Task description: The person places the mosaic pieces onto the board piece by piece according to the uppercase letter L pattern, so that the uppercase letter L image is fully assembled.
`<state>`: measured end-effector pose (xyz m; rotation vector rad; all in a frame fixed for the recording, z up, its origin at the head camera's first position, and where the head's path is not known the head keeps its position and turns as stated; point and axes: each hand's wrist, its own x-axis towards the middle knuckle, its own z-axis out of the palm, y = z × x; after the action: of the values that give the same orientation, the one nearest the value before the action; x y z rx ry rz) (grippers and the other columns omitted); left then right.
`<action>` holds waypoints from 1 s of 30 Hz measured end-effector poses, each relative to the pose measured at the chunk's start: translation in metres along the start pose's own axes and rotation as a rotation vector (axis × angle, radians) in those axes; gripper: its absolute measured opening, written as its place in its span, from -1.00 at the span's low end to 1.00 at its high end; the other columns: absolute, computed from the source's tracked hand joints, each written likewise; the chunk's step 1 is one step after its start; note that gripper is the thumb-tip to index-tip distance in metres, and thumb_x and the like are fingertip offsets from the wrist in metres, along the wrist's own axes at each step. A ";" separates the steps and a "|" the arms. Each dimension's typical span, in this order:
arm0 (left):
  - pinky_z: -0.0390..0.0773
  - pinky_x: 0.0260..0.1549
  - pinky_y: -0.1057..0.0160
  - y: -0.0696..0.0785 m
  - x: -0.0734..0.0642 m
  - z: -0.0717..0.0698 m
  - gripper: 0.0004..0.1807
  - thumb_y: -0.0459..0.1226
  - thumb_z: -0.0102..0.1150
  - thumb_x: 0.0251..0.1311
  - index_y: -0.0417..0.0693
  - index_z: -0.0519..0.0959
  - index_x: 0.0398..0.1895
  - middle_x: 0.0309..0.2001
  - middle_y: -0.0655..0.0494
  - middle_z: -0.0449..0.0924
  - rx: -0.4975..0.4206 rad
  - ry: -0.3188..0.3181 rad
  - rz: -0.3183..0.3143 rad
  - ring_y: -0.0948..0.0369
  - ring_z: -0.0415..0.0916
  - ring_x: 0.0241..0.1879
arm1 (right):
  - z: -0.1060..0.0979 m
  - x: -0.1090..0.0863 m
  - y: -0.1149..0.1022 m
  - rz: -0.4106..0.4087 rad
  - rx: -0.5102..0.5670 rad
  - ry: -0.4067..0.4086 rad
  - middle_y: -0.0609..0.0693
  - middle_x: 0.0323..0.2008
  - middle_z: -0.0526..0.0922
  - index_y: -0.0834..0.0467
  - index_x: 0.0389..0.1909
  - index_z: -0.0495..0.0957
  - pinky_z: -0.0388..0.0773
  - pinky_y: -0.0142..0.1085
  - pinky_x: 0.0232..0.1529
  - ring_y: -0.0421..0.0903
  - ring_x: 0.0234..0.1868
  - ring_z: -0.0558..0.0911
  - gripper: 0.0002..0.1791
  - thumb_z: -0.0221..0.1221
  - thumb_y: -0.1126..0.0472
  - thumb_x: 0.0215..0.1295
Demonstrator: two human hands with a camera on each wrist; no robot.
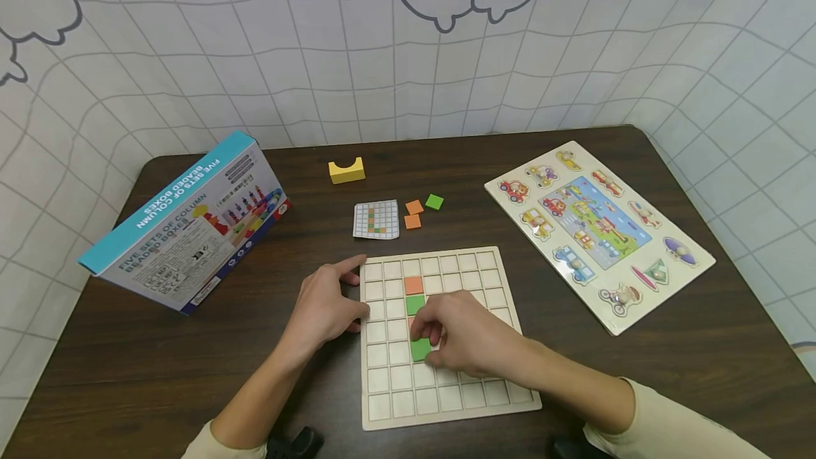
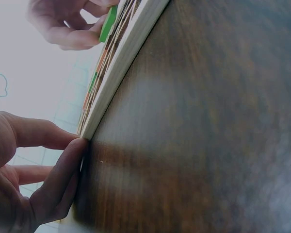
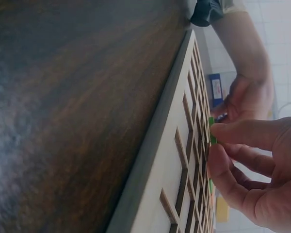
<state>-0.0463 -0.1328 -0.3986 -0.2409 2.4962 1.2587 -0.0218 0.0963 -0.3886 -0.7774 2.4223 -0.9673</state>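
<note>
A wooden grid board lies on the table with a column of coloured squares in it. An orange tile is at the top, then a green tile, with part of another orange one behind my fingers. My right hand pinches a green tile between thumb and fingers, tilted at the board's surface below that orange one. My left hand touches the board's left edge, thumb and forefinger spread apart along it. Beyond the board lies a small pattern card with a printed grid.
Two loose orange tiles and a loose green tile lie right of the card. A yellow arched block stands farther back. A large box stands at left; a picture puzzle board lies at right.
</note>
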 end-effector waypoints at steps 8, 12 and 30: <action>0.72 -0.64 0.21 -0.001 0.000 0.000 -0.09 -0.57 0.41 -0.10 0.02 0.48 0.46 0.03 -0.13 0.50 -0.013 0.004 0.002 0.15 0.59 -0.69 | 0.003 -0.001 0.004 -0.045 -0.045 0.017 -0.14 -0.42 0.62 0.10 -0.32 0.73 0.57 -0.48 -0.33 -0.30 -0.39 0.55 -0.72 0.51 0.42 -0.07; 0.72 -0.64 0.20 -0.002 0.000 0.000 -0.10 -0.57 0.40 -0.11 0.01 0.48 0.45 0.03 -0.13 0.49 -0.020 0.004 0.008 0.15 0.58 -0.68 | 0.004 -0.001 0.005 -0.053 -0.057 0.019 -0.14 -0.42 0.62 0.09 -0.33 0.73 0.56 -0.49 -0.31 -0.31 -0.39 0.54 -0.72 0.51 0.42 -0.07; 0.70 -0.63 0.24 -0.006 0.003 0.001 -0.12 -0.51 0.43 -0.05 0.06 0.47 0.45 0.03 -0.12 0.49 -0.002 0.002 0.009 0.14 0.57 -0.65 | 0.007 -0.002 0.006 -0.054 -0.072 0.024 -0.15 -0.41 0.61 0.06 -0.31 0.75 0.56 -0.49 -0.32 -0.30 -0.38 0.54 -0.74 0.52 0.37 -0.05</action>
<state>-0.0469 -0.1358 -0.4046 -0.2322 2.5004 1.2656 -0.0185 0.0978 -0.3972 -0.8647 2.4810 -0.9183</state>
